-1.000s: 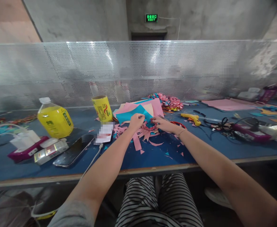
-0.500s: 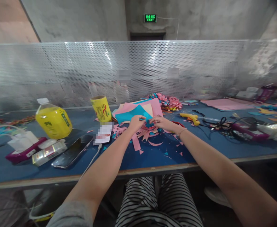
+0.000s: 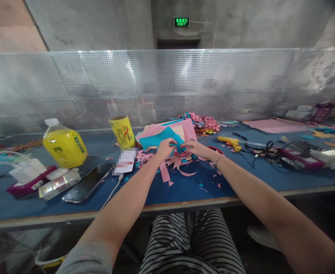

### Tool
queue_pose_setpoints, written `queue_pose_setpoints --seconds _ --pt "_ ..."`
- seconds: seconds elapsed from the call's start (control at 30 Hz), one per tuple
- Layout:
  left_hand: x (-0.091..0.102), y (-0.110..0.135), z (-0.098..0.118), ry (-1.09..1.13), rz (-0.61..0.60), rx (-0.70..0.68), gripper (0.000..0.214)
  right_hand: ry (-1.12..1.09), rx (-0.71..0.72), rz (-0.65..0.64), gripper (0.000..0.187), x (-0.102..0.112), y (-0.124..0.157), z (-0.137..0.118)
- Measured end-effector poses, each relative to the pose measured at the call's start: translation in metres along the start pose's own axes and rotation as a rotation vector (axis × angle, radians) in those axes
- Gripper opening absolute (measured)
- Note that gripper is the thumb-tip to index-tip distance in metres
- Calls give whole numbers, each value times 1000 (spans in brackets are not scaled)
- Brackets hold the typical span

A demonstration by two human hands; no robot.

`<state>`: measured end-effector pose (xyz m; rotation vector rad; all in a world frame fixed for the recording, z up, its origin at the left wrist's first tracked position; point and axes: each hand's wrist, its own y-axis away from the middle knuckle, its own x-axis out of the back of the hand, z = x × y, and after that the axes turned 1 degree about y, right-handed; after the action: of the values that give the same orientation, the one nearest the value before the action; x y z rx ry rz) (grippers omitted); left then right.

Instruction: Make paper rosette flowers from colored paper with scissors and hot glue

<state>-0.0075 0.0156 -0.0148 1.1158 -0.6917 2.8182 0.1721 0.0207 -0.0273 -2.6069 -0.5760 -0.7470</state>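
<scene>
In the middle of the table, my left hand (image 3: pixel 166 148) and my right hand (image 3: pixel 196 148) face each other. Between them is a piece of blue paper (image 3: pixel 179 146), pinched from the left by my left fingers and from the right by my right fingertips. Pink cut paper strips (image 3: pixel 178 161) lie just under it. A larger blue paper sheet (image 3: pixel 158 137) rests on pink paper (image 3: pixel 190 129) behind my hands. Red-handled scissors, it seems, lie partly hidden behind my right wrist.
Yellow bottle (image 3: pixel 66 146), yellow tube (image 3: pixel 122 132), phone (image 3: pixel 87 184) and white card-like device (image 3: pixel 126 160) are on the left. A yellow glue gun (image 3: pixel 230 143) lies right, by a purple power strip (image 3: pixel 298 159). Paper flowers (image 3: pixel 207 123) stand behind, before a perforated metal screen (image 3: pixel 167 87).
The blue paper between my hands shows larger and stands up more than before. My fingers have shifted slightly around it. Everything else stays in place.
</scene>
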Motion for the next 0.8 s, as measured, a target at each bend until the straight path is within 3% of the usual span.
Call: queue_pose_setpoints --seconds 0.33,0.57,0.8 --pt "0 -1 2 58 34 42 14 -361 29 185 23 5 2 -5" --pt "-1 1 5 127 65 -20 35 -685 -75 103 26 3 5 -12" --pt "-2 1 5 165 11 -92 49 -830 4 159 23 7 4 -12"
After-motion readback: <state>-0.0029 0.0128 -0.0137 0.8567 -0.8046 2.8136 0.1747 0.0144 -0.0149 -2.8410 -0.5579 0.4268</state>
